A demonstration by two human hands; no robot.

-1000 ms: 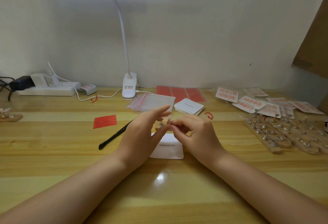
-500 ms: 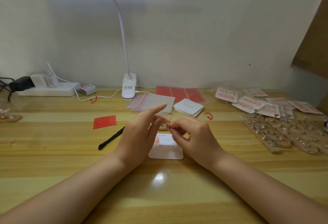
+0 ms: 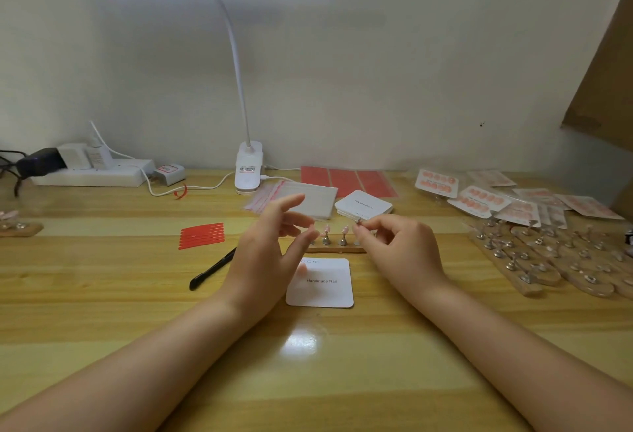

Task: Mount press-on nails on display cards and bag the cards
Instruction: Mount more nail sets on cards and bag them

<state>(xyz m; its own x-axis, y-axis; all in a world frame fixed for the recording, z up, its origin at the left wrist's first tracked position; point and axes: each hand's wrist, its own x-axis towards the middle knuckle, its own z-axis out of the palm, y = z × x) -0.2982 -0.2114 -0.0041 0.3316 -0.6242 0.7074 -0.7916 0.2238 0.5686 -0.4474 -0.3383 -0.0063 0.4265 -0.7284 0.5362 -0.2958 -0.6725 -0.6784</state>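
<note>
1. Left hand point(image 3: 265, 253) fingers spread loose, holding nothing, hovering over left edge of display card point(image 3: 320, 282).
2. Right hand point(image 3: 399, 248) pinches small metal nail stand point(image 3: 358, 222) at fingertips.
3. Wooden holder with nails point(image 3: 334, 241) between both hands, just beyond card.

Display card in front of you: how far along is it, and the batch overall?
Done: bagged cards piled at right. In hand: display card carries one nail; right hand pinches something small over the wooden holder; left hand open. Left: two holder nails, bagging.
</note>
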